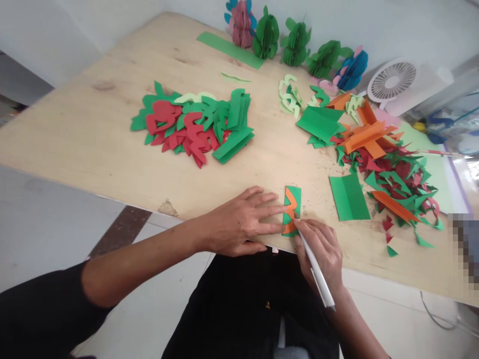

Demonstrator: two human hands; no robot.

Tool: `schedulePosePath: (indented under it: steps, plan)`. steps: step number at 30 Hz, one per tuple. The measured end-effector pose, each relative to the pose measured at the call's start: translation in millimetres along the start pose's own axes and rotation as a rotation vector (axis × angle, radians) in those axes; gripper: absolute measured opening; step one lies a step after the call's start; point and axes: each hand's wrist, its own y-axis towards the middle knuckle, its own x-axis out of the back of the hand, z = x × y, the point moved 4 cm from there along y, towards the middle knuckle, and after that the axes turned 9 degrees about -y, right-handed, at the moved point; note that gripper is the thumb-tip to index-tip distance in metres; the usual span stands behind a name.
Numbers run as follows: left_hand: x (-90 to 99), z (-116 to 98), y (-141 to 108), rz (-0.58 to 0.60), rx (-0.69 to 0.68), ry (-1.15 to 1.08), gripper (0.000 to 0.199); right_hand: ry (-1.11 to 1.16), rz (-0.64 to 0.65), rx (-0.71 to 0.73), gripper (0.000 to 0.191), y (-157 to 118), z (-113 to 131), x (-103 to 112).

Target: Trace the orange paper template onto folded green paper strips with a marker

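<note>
Five standing paper figures [295, 45] line the far edge of the surface [75, 129]: three green, two pink and blue. Near that edge are one fan [392, 81] and one long green strip [230, 50]. By the near edge: one pen [315, 269], one orange cut-out [293, 201], one green card [298, 193] beneath it and, rightward, one folded green sheet [350, 197]. The left heap [198, 124] and right heap [392, 172] hold pieces too overlapped to count.

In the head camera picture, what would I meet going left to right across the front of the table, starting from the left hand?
Left hand → orange shape → right hand with a white pen → folded green card → orange strip.
</note>
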Motion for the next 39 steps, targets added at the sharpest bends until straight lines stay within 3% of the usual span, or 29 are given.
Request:
schedulePosePath:
  steps: [7,12,19,25,39]
  plan:
    - [1.1,3,1,0.049,0.007,-0.033,0.047,0.004,0.008,-0.012,0.029,2,1,1]
    - [2.2,3,1,0.013,0.006,-0.044,0.050,0.037,0.013,-0.023,0.030,3,0,2]
    - [2.3,2,1,0.001,0.007,-0.050,0.050,0.186,-0.014,-0.161,0.022,11,2,2]
    - [2.6,4,1,0.029,-0.007,-0.042,0.053,0.144,-0.022,-0.228,0.010,20,4,-1]
    - [2.3,5,1,0.045,-0.013,-0.031,0.053,0.149,-0.029,-0.204,0.010,22,5,-2]
